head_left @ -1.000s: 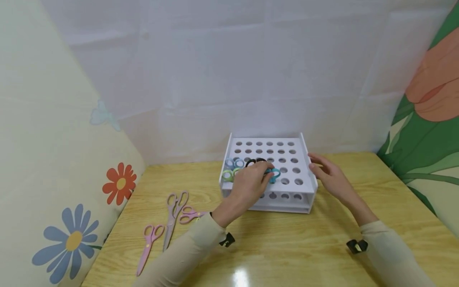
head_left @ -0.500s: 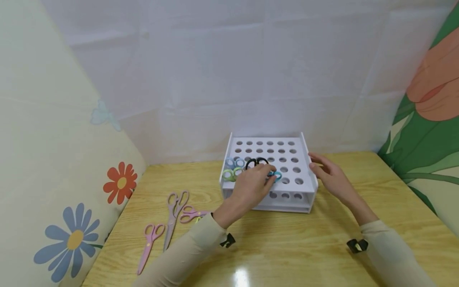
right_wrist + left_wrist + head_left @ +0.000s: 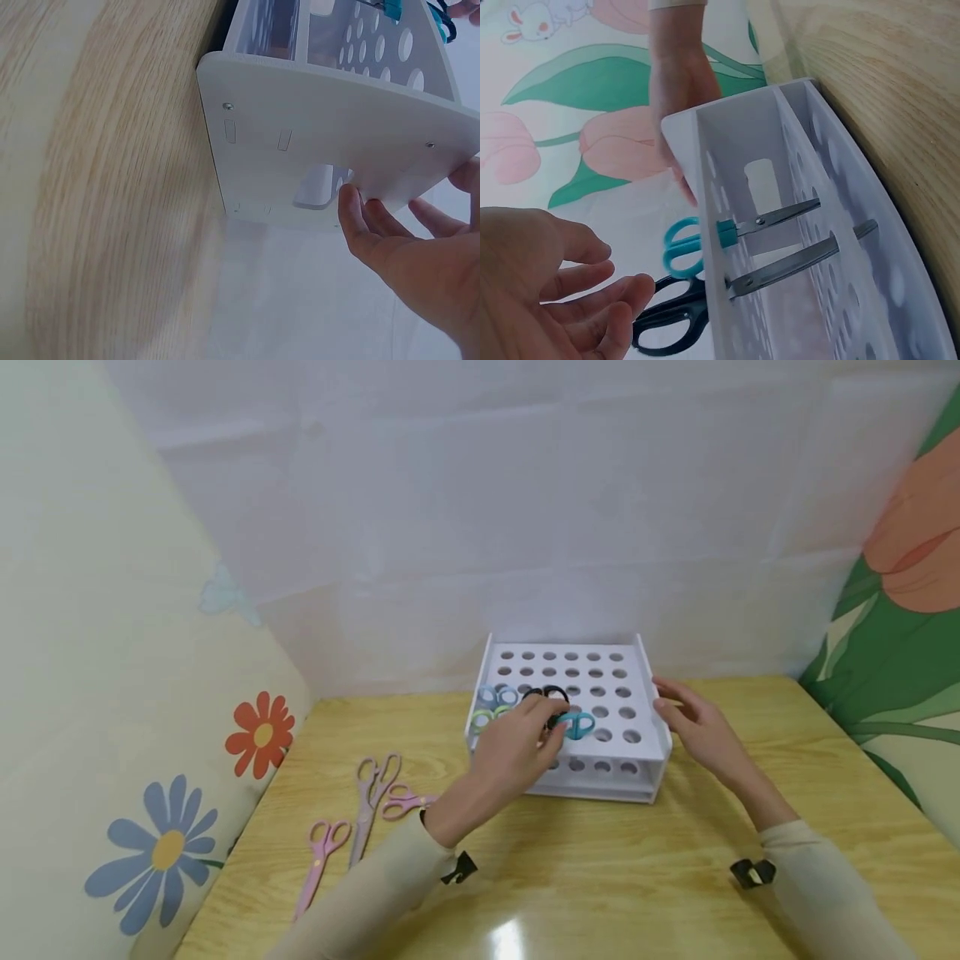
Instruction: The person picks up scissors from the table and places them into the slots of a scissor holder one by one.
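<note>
Teal-handled scissors point(image 3: 577, 727) sit at the front edge of the white perforated rack point(image 3: 607, 748), handle above the upper plate, blades passing down toward the lower one. Black-handled scissors point(image 3: 694, 307) stand just behind and to their left. Light-blue scissors point(image 3: 497, 700) and green-handled scissors point(image 3: 492, 718) occupy the rack's left edge. The rack stands near the back edge of the surface point(image 3: 585, 877).

Left hand point(image 3: 517, 743): fingers parted and loosely bent beside the two central handles, gripping nothing; contact with the black handle cannot be confirmed. Right hand point(image 3: 701, 731): fingers extended, resting on the outer face of the rack's right side panel, apparently as a steady.

Step in hand, as judged: release of the teal-handled scissors after insertion. Next move should call for the left hand to clear the handles without catching a loop, then collect one of the loose pairs toward the left edge of the surface: pink scissors point(image 3: 318, 860), large mauve scissors point(image 3: 367, 802) or small pink scissors point(image 3: 411, 799), the last partly hidden by the left forearm. Keep the rack braced.
</note>
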Tool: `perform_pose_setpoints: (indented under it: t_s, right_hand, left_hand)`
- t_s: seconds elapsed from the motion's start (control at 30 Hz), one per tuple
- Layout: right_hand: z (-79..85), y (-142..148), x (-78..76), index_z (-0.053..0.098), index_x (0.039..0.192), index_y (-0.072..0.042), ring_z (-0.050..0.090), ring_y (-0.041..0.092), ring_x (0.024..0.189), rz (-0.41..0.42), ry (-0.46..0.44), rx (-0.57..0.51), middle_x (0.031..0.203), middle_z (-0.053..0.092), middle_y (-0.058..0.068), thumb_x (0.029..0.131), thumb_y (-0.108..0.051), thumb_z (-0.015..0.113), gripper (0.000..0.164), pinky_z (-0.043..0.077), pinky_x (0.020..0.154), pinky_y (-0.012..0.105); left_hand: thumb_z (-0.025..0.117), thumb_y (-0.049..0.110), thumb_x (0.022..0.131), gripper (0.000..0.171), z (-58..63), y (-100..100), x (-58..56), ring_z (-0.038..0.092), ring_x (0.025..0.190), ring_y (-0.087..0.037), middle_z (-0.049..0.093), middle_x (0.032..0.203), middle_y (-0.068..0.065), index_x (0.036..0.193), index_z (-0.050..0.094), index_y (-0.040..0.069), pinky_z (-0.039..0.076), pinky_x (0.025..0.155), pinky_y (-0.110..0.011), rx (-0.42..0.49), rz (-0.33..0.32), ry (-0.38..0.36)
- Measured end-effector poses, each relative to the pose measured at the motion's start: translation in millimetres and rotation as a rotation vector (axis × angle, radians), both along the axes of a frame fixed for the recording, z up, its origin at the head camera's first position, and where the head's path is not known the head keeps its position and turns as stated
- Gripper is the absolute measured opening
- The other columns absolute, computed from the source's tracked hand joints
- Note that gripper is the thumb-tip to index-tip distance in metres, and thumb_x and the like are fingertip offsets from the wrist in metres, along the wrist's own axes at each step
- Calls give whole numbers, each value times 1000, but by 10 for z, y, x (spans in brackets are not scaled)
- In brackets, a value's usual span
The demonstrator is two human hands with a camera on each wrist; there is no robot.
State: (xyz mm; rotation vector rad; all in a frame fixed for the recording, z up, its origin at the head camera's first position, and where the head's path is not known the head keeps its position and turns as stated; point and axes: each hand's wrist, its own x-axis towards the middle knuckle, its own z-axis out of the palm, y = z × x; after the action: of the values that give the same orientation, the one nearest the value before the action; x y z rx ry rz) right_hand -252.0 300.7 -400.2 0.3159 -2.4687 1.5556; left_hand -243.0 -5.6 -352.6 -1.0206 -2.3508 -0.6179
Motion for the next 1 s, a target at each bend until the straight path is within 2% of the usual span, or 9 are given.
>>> perform_pose_setpoints:
  t_s: [0.13,0.3,0.43,0.67,0.87,0.93,1.0]
  right_hand:
    - [14,-6,11,38,158,-12,52,37,125,2,-5,-2,150,44,23,108,-39,51,58,48,85,15]
    - [14,-10,10,39,158,-11,53,37,125,-3,5,3,149,45,24,108,-38,51,58,48,85,14]
    - [2,-12,9,39,157,-9,53,36,124,-12,15,6,148,46,24,108,-37,51,58,48,84,14]
    - [-5,2,27,40,157,-11,54,30,121,-14,16,11,148,46,23,108,-37,51,57,49,84,14]
    - [-5,22,19,39,158,-12,54,31,122,-13,9,9,149,45,23,108,-37,51,57,49,83,14]
    - [-10,27,13,38,158,-12,53,30,122,-11,8,14,149,45,23,108,-37,51,57,49,83,14]
    - [-16,29,10,38,158,-12,54,28,121,-9,10,21,150,44,23,108,-37,50,57,49,83,14]
  left_hand:
    - [64,17,100,21,-6,-182,89,65,73,-7,67,109,-1,120,69,13,44,50,-18,41,-2,30]
    - [66,16,99,21,-37,-438,152,65,72,-6,68,110,-1,120,69,13,44,48,-19,51,46,37]
    - [66,17,99,22,-75,-648,143,64,74,-5,67,110,0,121,68,13,43,48,-20,46,96,22]
    - [66,16,100,23,-157,-986,143,63,79,-9,68,115,1,122,68,11,43,48,-22,92,123,-64]
    - [67,14,98,24,-189,-1147,130,64,78,-13,68,112,-1,122,68,10,40,44,-23,120,118,2]
    - [67,13,98,24,-208,-1213,111,64,79,-13,68,114,-1,123,68,10,40,44,-23,117,143,5]
    - [67,14,99,26,-233,-1299,91,64,81,-12,68,116,-1,124,68,11,41,43,-24,105,185,-24]
